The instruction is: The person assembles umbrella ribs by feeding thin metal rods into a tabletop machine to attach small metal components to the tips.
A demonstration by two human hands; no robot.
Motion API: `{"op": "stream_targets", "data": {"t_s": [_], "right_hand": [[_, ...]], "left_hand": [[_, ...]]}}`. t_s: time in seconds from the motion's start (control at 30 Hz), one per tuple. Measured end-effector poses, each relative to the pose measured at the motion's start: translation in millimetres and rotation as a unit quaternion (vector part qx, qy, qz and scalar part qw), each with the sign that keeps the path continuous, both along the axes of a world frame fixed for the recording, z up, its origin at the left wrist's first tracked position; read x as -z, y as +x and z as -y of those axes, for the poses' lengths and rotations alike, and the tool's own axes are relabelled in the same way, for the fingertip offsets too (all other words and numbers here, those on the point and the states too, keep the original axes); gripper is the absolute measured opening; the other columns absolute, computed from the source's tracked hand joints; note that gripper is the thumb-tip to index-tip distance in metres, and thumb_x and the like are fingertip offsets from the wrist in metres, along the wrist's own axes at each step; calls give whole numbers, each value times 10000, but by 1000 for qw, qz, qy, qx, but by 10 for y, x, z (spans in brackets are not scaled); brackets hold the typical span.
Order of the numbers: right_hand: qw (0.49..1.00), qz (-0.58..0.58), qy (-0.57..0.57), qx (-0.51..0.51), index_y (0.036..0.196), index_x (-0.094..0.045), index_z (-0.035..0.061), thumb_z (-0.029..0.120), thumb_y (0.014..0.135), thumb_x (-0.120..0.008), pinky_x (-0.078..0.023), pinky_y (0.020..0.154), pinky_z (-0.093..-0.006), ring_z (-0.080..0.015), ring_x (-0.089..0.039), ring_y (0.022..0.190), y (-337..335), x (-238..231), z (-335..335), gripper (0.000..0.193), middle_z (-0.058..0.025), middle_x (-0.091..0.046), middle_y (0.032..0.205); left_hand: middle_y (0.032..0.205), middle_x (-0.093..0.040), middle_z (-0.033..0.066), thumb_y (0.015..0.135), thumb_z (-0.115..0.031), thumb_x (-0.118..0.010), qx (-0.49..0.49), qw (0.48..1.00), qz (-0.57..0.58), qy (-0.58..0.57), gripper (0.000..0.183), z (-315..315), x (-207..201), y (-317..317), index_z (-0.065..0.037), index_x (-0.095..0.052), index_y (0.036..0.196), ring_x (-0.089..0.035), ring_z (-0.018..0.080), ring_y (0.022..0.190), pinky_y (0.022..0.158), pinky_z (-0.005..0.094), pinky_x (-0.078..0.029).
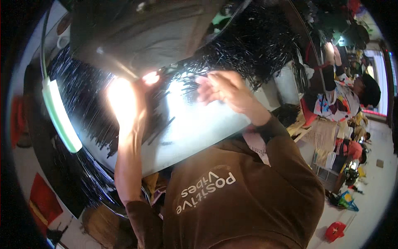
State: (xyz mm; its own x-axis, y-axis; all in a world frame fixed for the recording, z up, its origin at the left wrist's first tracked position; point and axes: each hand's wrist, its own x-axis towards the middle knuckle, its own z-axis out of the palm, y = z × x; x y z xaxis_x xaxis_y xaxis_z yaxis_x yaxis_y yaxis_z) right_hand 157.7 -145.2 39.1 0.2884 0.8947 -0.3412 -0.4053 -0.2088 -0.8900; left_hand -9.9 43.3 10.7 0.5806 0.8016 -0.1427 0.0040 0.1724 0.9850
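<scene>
My left hand [126, 99] is over the left part of a bright metal worktop [199, 120], beside scattered thin black strips [87, 112]. Strong glare washes out its fingers, so any grip there is hidden. A thin pale rod [118, 64] slants close above that hand; whether they touch I cannot make out. My right hand [228, 89] hovers over the worktop at the near edge of a larger heap of black strips [257, 45]. Its fingers are apart and a little blurred, and nothing shows in them.
A dark machine housing [137, 33] overhangs the far side of the worktop. At the left hangs a lit tube lamp [61, 116] on a cord. A pale container [286, 85] stands right of the heap. Another person [336, 99] works further right.
</scene>
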Motion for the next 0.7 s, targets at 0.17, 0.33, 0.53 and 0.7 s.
{"op": "stream_targets", "data": {"t_s": [0.17, 0.33, 0.53, 0.7], "right_hand": [[681, 704, -109, 170, 928, -671, 72, 120, 836, -613, -505, 588, -293, -197, -649, 747, 652, -303, 534, 119, -101, -632, 925], [468, 868, -124, 109, 922, -670, 100, 124, 770, -656, -503, 700, -368, -279, -610, 814, 1227, -221, 690, 154, -68, -623, 911], [470, 881, -3, 52, 888, -672, 101, 69, 725, -695, -498, 749, -361, -253, -591, 854, 1294, -250, 667, 168, -37, -626, 891], [471, 869, 144, 51, 923, -682, 103, 69, 724, -696, -499, 750, -365, -216, -592, 807, 820, -160, 229, 202, -31, -605, 826]], "left_hand": [[786, -611, 111, 895, -210, -592, 19, 990, 91, -110, 238, 292, -96, -89, 19, -577, 955, -647, 269, 781, 717, 415, -559], [785, -616, 114, 902, -158, -567, 77, 963, 141, -217, 155, 534, -59, -86, -14, -555, 958, -654, 280, 714, 666, 408, -563], [824, -586, 80, 894, -162, -580, 74, 966, 115, -220, 121, 557, -37, -191, -43, -563, 906, -599, 186, 732, 696, 377, -534], [866, -584, 90, 853, -165, -638, 62, 917, 213, -332, 172, 600, -147, -106, -40, -559, 939, -578, 188, 740, 697, 398, -512]]}}
